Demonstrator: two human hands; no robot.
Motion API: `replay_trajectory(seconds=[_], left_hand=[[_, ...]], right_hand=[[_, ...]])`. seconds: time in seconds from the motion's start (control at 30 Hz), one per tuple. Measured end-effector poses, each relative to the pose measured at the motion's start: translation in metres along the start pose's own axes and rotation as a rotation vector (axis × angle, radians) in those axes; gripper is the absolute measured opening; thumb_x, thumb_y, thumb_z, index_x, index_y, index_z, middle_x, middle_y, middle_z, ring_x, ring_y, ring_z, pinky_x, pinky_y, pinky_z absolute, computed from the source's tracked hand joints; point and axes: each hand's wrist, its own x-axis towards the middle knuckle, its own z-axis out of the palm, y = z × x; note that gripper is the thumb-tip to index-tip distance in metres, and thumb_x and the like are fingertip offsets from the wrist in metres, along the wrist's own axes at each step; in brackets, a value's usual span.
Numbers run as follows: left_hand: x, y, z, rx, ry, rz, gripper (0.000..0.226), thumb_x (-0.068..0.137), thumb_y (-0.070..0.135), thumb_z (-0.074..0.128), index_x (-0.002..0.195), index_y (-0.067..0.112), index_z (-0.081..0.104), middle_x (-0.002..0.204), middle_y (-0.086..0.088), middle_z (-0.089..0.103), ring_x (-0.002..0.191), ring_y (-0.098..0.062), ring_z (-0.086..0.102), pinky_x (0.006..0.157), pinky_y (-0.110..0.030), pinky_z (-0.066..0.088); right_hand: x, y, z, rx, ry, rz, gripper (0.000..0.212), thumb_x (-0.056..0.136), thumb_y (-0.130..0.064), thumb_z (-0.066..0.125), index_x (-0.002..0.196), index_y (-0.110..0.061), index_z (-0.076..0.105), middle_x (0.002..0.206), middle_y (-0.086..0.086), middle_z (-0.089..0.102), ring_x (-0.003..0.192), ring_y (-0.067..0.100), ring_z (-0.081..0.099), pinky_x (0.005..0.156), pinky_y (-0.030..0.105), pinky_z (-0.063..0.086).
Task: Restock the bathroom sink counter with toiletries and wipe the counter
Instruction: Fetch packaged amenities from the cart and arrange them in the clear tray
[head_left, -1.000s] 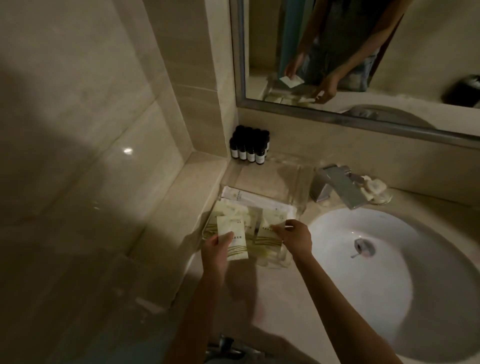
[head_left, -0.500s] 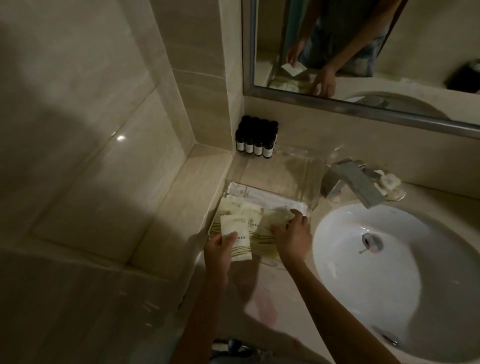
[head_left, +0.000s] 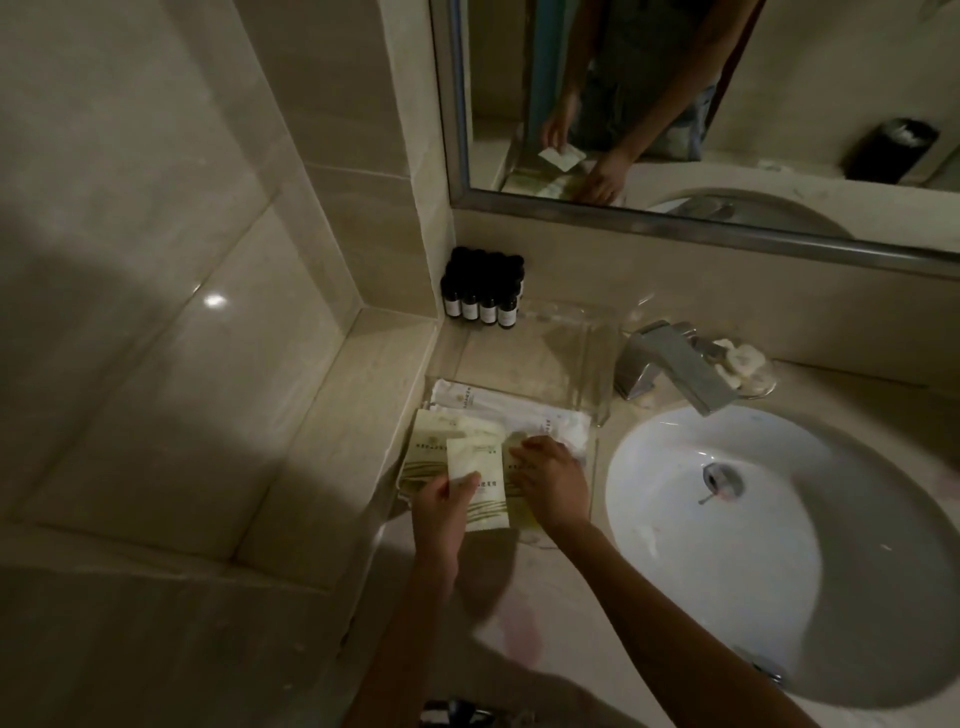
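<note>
Left hand (head_left: 441, 512): over the front edge of the tray, thumb on top and fingers beneath, pinching a sachet by its lower left corner.
Sachet (head_left: 480, 486): pale, with dark print and green lines. It is held roughly flat just above the packets in the tray, with its long side running away from the person.
Right hand (head_left: 550, 480): just right of the sachet, palm down, fingers bent onto the packets. Whether it grips one or only presses on them cannot be told.
Packets (head_left: 428, 449): pale green, overlapping, lying flat in the near left part of the tray and partly covered by the sachet and both hands.
White packs (head_left: 498, 404): long and flat, lying across the tray just behind the green packets.
Tray (head_left: 540, 353): clear and shallow, on the counter between the side wall and the sink. Its far half is bare.
Bottles (head_left: 480, 293): small and dark with pale labels, upright in a tight block in the back corner, just behind the tray.
Tap (head_left: 675, 364): metal, angled over the sink rim, to the right of the tray.
Soap dish (head_left: 745, 366): just right of the tap, with pale pieces in it.
Sink (head_left: 727, 545): white oval bowl, set in the counter to the right of the hands.
Counter (head_left: 540, 603): pale stone, dimly lit, with both forearms reaching over it.
Mirror (head_left: 779, 78): above the back wall, reflecting both hands and the sachet.
</note>
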Motion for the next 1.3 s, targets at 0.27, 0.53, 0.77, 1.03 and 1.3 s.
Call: replay_trajectory(seconds=[0.27,0.53,0.77,1.03,1.3], left_hand=[[-0.005,-0.002,0.004,-0.014,-0.071,0.029,0.022,0.088,0.014,0.067,0.11,0.012,0.066,0.103,-0.01,0.07,0.095,-0.026,0.069,0.083,-0.049,0.057],[-0.013,0.013,0.05,0.191,-0.191,0.114,0.027,0.09,0.014,0.063,0.117,0.015,0.063,0.109,-0.006,0.067,0.095,-0.018,0.062,0.071,-0.024,0.051],[-0.017,-0.005,0.052,0.782,-0.107,0.527,0.042,0.092,0.017,0.059,0.134,0.023,0.052,0.14,0.004,0.05,0.129,-0.014,0.046,0.105,-0.029,0.04],[-0.004,-0.028,0.045,1.193,-0.317,0.636,0.069,0.098,0.033,0.047,0.153,0.02,0.006,0.161,0.001,0.002,0.148,-0.02,-0.002,0.117,-0.031,0.0],[0.012,-0.029,0.031,1.185,-0.376,0.686,0.069,0.096,0.037,0.05,0.152,0.023,0.013,0.16,0.009,0.003,0.148,-0.013,-0.003,0.117,-0.027,0.001]], right_hand=[[-0.005,0.005,-0.046,0.553,0.065,0.23,0.029,0.094,-0.026,0.057,0.122,-0.021,0.063,0.122,0.0,0.061,0.103,0.017,0.062,0.075,0.022,0.056],[-0.02,0.009,-0.081,0.715,-0.186,0.197,0.057,0.086,-0.007,0.066,0.136,-0.026,0.045,0.1,0.005,0.068,0.084,0.014,0.069,0.07,0.025,0.057],[-0.024,0.043,-0.08,0.598,-0.038,0.28,0.061,0.085,-0.011,0.069,0.14,-0.024,0.043,0.107,0.008,0.067,0.09,0.019,0.068,0.071,0.029,0.059],[-0.028,0.034,-0.066,0.321,-0.005,0.223,0.05,0.088,-0.017,0.066,0.135,-0.022,0.051,0.112,0.008,0.067,0.094,0.021,0.064,0.085,0.038,0.055],[-0.025,0.042,-0.054,0.032,0.153,0.134,0.052,0.079,-0.019,0.075,0.129,-0.019,0.059,0.126,0.01,0.058,0.114,0.032,0.05,0.091,0.042,0.043]])
